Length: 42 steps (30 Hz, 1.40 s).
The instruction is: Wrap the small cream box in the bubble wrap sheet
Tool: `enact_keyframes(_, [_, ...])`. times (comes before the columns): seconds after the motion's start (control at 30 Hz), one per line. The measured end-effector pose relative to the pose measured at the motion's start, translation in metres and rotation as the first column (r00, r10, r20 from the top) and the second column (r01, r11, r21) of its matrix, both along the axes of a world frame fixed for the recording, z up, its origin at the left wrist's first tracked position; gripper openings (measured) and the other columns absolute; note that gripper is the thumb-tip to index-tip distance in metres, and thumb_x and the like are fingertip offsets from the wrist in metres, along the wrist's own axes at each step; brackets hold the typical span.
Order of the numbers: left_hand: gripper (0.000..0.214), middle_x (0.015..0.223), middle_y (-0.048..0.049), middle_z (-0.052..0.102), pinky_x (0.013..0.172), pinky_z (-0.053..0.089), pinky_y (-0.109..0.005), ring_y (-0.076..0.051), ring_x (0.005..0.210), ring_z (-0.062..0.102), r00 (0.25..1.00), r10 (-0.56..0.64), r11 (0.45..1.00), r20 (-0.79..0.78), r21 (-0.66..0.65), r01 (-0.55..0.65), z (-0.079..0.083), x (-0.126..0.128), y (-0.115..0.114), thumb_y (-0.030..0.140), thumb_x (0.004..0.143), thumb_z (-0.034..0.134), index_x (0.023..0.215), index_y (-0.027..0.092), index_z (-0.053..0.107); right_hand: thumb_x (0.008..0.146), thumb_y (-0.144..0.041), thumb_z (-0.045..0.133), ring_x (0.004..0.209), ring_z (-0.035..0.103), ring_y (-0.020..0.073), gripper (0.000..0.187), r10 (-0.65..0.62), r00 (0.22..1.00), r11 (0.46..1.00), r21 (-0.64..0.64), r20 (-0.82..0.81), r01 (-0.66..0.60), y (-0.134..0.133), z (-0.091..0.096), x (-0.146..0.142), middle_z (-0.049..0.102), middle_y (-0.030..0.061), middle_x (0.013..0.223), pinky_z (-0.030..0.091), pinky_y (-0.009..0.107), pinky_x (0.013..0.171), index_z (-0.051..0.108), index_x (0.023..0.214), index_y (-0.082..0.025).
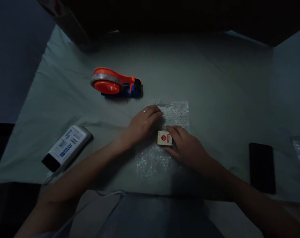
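Observation:
A small cream box with red print [165, 138] lies over a sheet of bubble wrap [176, 114] near the front of the table. My right hand [187, 145] grips the box from its right side, thumb below and fingers above. At the upper left edge of the wrap is my left hand [146, 120], its fingers bent together on the sheet. A ring shows on one finger. The left thumb is hidden, and dim light blurs the fingertips.
An orange and blue tape dispenser [116, 84] stands behind my left hand. To the left lies a white device with a printed label [68, 145], with a cable. A black phone [262, 168] rests at right. A large dark object [169, 16] spans the back.

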<state>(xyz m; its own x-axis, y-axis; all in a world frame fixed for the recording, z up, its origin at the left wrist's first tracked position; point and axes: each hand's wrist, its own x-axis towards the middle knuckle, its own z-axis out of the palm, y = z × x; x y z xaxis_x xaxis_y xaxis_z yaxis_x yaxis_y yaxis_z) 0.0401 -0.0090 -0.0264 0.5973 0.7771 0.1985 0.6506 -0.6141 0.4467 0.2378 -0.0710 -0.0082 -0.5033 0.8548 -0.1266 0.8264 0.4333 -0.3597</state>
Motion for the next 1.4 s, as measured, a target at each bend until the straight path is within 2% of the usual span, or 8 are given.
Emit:
enact_keyframes(0.2, [0.039, 0.134, -0.0166, 0.049, 0.109, 0.033, -0.045, -0.026, 0.129, 0.041, 0.980, 0.036, 0.999, -0.195, 0.010, -0.034, -0.027, 0.010, 0.016, 0.014, 0.092, 0.035, 0.128, 0.007, 0.047, 0.081, -0.030, 0.057, 0.098, 0.057, 0.0280, 0.040, 0.012, 0.999, 0.999, 0.049, 0.036, -0.014, 0.003, -0.016, -0.002, 0.059, 0.0153, 0.112, 0.052, 0.036, 0.073, 0.050, 0.117, -0.013])
enact_keyframes(0.57, [0.037, 0.140, -0.0140, 0.039, 0.108, 0.028, -0.051, -0.030, 0.134, 0.029, 0.971, 0.213, 0.975, -0.109, 0.093, -0.204, -0.018, -0.005, 0.006, 0.025, 0.087, 0.048, 0.123, 0.017, 0.046, 0.082, -0.038, 0.058, 0.102, 0.056, 0.0287, 0.040, -0.034, 0.973, 0.999, 0.007, -0.227, 0.036, 0.002, -0.030, 0.009, 0.059, 0.0156, 0.111, 0.048, 0.042, 0.084, 0.048, 0.114, -0.016])
enact_keyframes(0.63, [0.029, 0.126, -0.0134, 0.051, 0.104, 0.034, -0.048, -0.027, 0.126, 0.040, 0.990, 0.138, 0.983, -0.016, 0.123, -0.135, -0.015, -0.009, -0.010, 0.019, 0.087, 0.045, 0.115, 0.016, 0.051, 0.079, -0.039, 0.062, 0.097, 0.058, 0.0254, 0.040, -0.141, 0.913, 0.990, -0.066, -0.384, 0.126, 0.003, -0.035, 0.014, 0.060, 0.0121, 0.107, 0.049, 0.039, 0.081, 0.048, 0.111, -0.019])
enact_keyframes(0.73, [0.021, 0.102, -0.0078, 0.064, 0.094, 0.044, -0.036, -0.019, 0.103, 0.056, 0.949, -0.307, 0.947, 0.076, 0.127, 0.296, -0.013, -0.009, -0.040, 0.014, 0.089, 0.041, 0.096, 0.018, 0.060, 0.077, -0.040, 0.064, 0.083, 0.062, 0.0193, 0.036, -0.412, 0.719, 0.910, -0.298, -0.560, 0.290, 0.005, -0.040, 0.019, 0.063, 0.0047, 0.095, 0.051, 0.033, 0.072, 0.049, 0.104, -0.022])
enact_keyframes(0.83, [0.029, 0.129, -0.0121, 0.055, 0.105, 0.035, -0.040, -0.024, 0.124, 0.046, 0.883, -0.467, 0.884, -0.042, -0.007, 0.467, -0.018, 0.000, -0.064, 0.026, 0.093, 0.041, 0.116, 0.016, 0.057, 0.077, -0.045, 0.062, 0.077, 0.063, 0.0174, 0.034, -0.590, 0.518, 0.806, -0.495, -0.619, 0.325, 0.011, -0.038, 0.023, 0.065, 0.0020, 0.087, 0.051, 0.031, 0.068, 0.051, 0.099, -0.022])
enact_keyframes(0.93, [0.054, 0.150, -0.0147, 0.031, 0.112, 0.021, -0.054, -0.031, 0.140, 0.023, 0.861, -0.493, 0.869, -0.124, -0.105, 0.483, -0.024, 0.010, -0.073, 0.048, 0.091, 0.043, 0.137, 0.018, 0.040, 0.075, -0.048, 0.063, 0.078, 0.065, 0.0192, 0.037, -0.624, 0.455, 0.781, -0.488, -0.636, 0.389, 0.015, -0.031, 0.035, 0.067, 0.0037, 0.090, 0.052, 0.035, 0.071, 0.053, 0.099, -0.022])
enact_keyframes(1.13, [0.054, 0.150, -0.0159, 0.029, 0.114, 0.017, -0.052, -0.031, 0.141, 0.021, 0.846, -0.507, 0.862, -0.163, -0.113, 0.495, -0.022, 0.017, -0.075, 0.046, 0.093, 0.039, 0.136, 0.014, 0.041, 0.071, -0.045, 0.069, 0.092, 0.061, 0.0278, 0.049, -0.574, 0.729, 0.773, 0.048, -0.374, 0.633, 0.007, -0.024, 0.092, 0.063, 0.0085, 0.102, 0.049, 0.047, 0.082, 0.053, 0.111, -0.023])
enact_keyframes(1.4, [0.055, 0.151, -0.0148, 0.027, 0.114, 0.021, -0.047, -0.030, 0.141, 0.021, 0.805, -0.576, 0.817, -0.141, -0.129, 0.562, -0.009, 0.026, -0.093, 0.042, 0.091, 0.045, 0.138, 0.015, 0.038, 0.077, -0.041, 0.064, 0.113, 0.051, 0.0321, 0.063, -0.404, 0.886, 0.875, 0.186, -0.227, 0.447, -0.003, -0.040, 0.105, 0.054, 0.0155, 0.121, 0.043, 0.050, 0.094, 0.042, 0.131, -0.018])
